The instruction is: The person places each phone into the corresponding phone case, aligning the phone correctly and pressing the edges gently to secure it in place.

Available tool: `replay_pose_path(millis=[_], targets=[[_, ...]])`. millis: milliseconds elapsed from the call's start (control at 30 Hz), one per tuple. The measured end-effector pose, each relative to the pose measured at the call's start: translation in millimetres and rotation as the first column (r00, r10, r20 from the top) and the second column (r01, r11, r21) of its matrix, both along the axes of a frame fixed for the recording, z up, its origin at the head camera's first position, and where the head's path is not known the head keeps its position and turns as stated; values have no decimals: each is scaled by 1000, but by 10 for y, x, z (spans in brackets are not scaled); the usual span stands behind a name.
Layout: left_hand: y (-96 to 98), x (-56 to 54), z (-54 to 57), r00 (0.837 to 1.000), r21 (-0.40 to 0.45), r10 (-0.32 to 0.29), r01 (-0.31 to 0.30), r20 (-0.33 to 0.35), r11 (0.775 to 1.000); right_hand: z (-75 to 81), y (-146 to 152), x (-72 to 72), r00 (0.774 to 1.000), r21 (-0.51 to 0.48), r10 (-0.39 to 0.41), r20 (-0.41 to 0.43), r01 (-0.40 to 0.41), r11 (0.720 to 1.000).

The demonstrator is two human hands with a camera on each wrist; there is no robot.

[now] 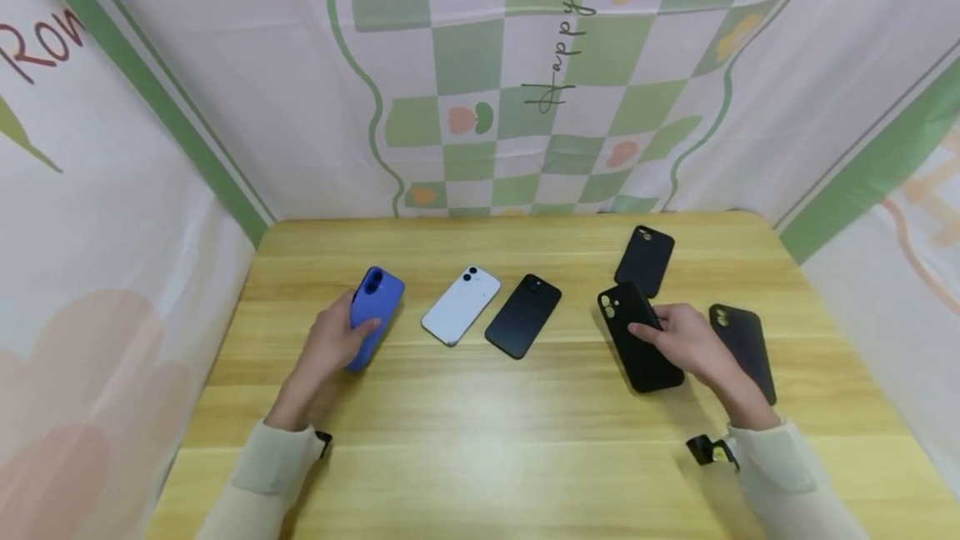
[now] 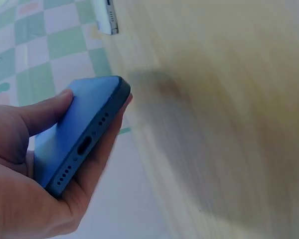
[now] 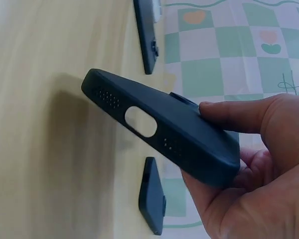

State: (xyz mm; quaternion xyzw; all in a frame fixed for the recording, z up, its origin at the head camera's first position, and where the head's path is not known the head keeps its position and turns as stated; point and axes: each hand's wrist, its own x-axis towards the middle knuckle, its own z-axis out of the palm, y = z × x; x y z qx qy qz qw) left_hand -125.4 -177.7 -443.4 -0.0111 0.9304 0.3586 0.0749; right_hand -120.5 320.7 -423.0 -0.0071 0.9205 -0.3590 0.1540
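My left hand grips a blue phone by its sides, thumb on the back; the left wrist view shows the phone's bottom edge with its charging port, raised off the table. My right hand holds a black phone case, thumb across its back. The right wrist view shows the end of the case with an oval port opening and speaker holes. Between the hands, a white phone and a black phone lie back up on the table.
Another black case lies behind the held one, and a further black case lies right of my right hand. The wooden table ends at a patterned cloth at the back, with cloth on both sides too.
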Motion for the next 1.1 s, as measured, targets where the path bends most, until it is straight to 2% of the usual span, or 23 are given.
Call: replay_pose_path(millis=[167, 267, 433, 633, 733, 800, 900, 1000, 1100], targets=[[80, -16, 29, 999, 113, 23, -20, -26, 993, 91, -45, -24, 999, -17, 3, -32, -3, 1000], [163, -14, 45, 999, 190, 43, -38, -22, 981, 160, -75, -47, 999, 1, 4, -39, -4, 1000], [311, 15, 94, 997, 351, 64, -73, 36, 934, 280, -132, -97, 998, 45, 4, -66, -1, 999], [503, 31, 137, 989, 468, 57, -116, 139, 876, 360, -227, -150, 993, -17, -25, -114, 23, 1000], [599, 42, 127, 983, 533, 42, -133, 178, 836, 392, -304, -172, 987, -30, -32, -158, 27, 999], [659, 46, 106, 979, 586, 28, -143, 201, 798, 414, -364, -191, 981, -44, -31, -189, 23, 999], [739, 54, 79, 973, 663, -7, -151, 229, 733, 446, -453, -218, 973, -58, -29, -230, 17, 998], [806, 59, 63, 967, 726, -41, -161, 252, 669, 466, -544, -250, 967, -114, -28, -252, 0, 993], [874, 67, 62, 958, 789, -84, -174, 274, 589, 491, -631, -282, 968, -172, -29, -248, -14, 985]])
